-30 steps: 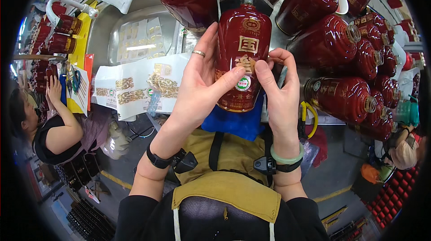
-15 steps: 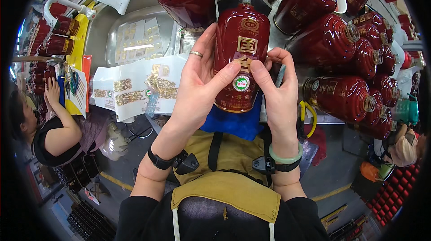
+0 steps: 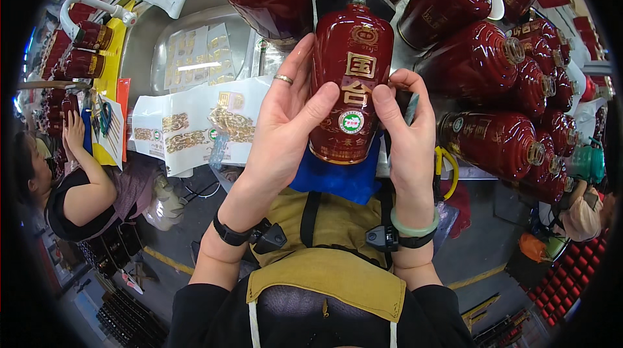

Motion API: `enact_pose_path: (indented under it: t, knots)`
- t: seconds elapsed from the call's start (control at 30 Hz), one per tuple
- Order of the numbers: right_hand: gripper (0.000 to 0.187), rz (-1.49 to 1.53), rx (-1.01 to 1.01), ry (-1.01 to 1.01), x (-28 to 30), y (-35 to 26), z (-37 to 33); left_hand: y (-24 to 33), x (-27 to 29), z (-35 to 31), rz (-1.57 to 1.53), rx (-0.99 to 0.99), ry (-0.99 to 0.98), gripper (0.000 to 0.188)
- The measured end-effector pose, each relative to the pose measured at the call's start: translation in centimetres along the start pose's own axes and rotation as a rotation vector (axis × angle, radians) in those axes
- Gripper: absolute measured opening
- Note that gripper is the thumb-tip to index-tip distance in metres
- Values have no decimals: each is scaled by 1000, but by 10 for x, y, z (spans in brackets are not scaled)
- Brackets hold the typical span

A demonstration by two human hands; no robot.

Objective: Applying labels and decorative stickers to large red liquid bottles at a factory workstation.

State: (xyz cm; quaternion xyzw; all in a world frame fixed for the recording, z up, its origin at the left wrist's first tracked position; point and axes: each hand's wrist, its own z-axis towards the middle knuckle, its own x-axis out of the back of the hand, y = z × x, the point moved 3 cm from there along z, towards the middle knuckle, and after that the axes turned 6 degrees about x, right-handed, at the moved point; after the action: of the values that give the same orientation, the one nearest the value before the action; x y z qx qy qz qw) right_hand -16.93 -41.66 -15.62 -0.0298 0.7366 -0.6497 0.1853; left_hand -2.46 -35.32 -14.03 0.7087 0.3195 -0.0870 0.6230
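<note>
A dark red glass bottle lies tilted before me, its neck pointing away. Gold raised characters, a gold emblem and a round green-and-white sticker mark its front. My left hand cups the bottle's left side, fingers along the edge and thumb on the front. On the right side, my right hand holds it, with the thumb at the edge of the lower large gold character and the fingers curled beside the glass. A blue cloth sits under the bottle's base.
White sheets of gold decals lie to the left, beside a metal tray with more decal sheets. Several red bottles crowd the right; another bottle is just behind my left hand. A co-worker sits at far left.
My thumbs have slid apart, from the middle of the bottle's front towards its two sides. The lower large gold character is now uncovered. The bottle has hardly moved.
</note>
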Motion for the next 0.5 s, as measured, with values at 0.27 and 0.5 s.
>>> enact_pose_path:
  t: [0.27, 0.5]
  knots:
    - [38, -63, 65, -22, 0, 1, 1, -2, -1, 1, 68, -18, -3, 75]
    - [38, -89, 61, -12, -1, 0, 0, -2, -2, 0, 62, -20, 4, 77]
